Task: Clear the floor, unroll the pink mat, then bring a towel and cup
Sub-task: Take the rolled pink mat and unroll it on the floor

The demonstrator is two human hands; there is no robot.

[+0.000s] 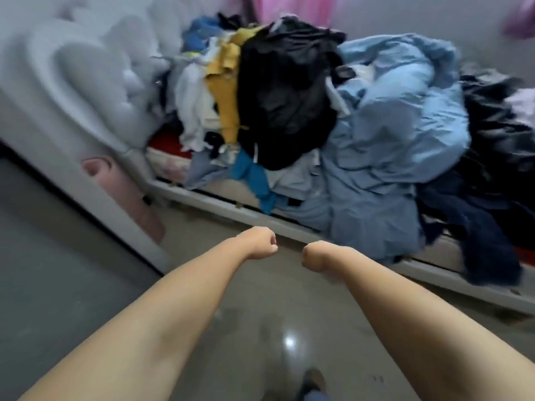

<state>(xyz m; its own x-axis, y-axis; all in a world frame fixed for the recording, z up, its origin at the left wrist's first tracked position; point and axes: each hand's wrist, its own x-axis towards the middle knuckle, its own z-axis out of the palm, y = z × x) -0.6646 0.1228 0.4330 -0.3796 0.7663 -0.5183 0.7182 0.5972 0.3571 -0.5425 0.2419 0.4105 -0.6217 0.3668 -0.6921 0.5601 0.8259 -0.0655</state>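
The rolled pink mat (124,195) leans upright against the grey padded headboard (72,91), left of the bed. Both my arms stretch forward over the shiny floor (260,314). My left hand (259,243) is curled into a fist with nothing in it. My right hand (314,254) is also curled shut, empty, a short gap from the left. Both hands hang in front of the bed's edge, to the right of the mat. No towel or cup is in view.
A bed (231,206) carries a big heap of clothes: a black garment (283,105), a light blue sheet (390,157), yellow and dark blue pieces. A pink curtain (289,7) hangs behind. My foot (312,383) shows at the bottom.
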